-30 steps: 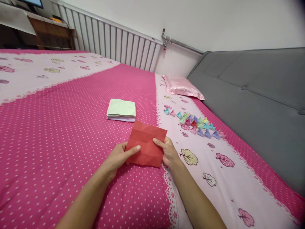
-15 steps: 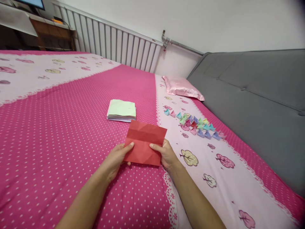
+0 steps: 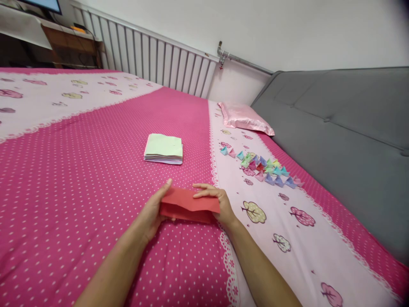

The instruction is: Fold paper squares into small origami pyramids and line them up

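Pink polka-dot fabric bedspread | left hand gripping one folded red paper sheet by its left end | one square pale-green-topped paper stack beyond sheet | right hand gripping sheet's right end | one pink satin pillow | roughly twenty small multicoloured folded-paper shapes

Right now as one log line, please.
red paper: bent over, gapping at near side; left hand: holds left end; right hand: holds right end; stack: on bed, beyond red paper; folded shapes: right of right hand
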The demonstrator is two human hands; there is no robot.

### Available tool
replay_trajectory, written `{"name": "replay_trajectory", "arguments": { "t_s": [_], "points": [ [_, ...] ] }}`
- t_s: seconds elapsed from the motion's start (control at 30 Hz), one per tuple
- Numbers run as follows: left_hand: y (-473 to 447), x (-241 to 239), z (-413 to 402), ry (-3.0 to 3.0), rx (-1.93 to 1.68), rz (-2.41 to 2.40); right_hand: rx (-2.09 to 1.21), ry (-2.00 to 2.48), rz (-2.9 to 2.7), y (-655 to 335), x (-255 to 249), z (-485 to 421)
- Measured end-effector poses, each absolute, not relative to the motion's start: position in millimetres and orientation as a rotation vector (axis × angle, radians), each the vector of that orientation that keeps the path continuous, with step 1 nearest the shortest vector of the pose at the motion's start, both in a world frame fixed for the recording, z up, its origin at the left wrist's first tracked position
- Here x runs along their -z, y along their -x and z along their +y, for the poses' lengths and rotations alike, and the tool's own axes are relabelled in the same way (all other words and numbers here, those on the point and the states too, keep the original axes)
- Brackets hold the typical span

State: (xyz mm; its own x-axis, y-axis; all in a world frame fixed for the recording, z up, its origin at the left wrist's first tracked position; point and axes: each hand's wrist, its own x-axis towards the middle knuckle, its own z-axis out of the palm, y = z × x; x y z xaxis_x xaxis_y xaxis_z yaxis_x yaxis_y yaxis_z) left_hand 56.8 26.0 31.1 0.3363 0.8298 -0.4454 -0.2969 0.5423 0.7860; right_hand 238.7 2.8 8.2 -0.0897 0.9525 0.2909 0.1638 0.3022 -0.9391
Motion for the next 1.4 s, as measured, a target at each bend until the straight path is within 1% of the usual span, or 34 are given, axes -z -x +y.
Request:
{"name": "replay_trajectory", "arguments": {
  "t_s": [0.27, 0.47, 0.57, 0.63, 0.97, 1.4],
  "points": [
    [-57.1, -26.5, 27.6, -0.690, -0.810, 0.925, -0.952, 1.082, -1.430, -238.5, -6.6, 5.5],
    [-57.4, -28.5, 27.2, -0.666, -0.878, 0.896, -1.220, 1.039, -0.925, -252.9, -1.3, 15.9],
    [-58.1, -27.3, 25.7, -0.681, -0.855, 0.867, -1.361, 1.010, -0.817, -257.6, -0.3, 17.9],
    [-58.5, -26.4, 24.6, -0.704, -0.838, 0.861, -1.407, 1.019, -0.804, -257.1, -1.0, 16.6],
    [-59.6, -25.0, 22.0, -0.775, -0.699, 0.832, -1.408, 1.195, -0.954, -251.6, -1.1, 8.4],
    [-63.3, -19.9, 21.1, -0.840, -0.717, 0.940, -1.343, 1.233, -1.037, -244.6, 2.8, 6.8]
  ]
}}
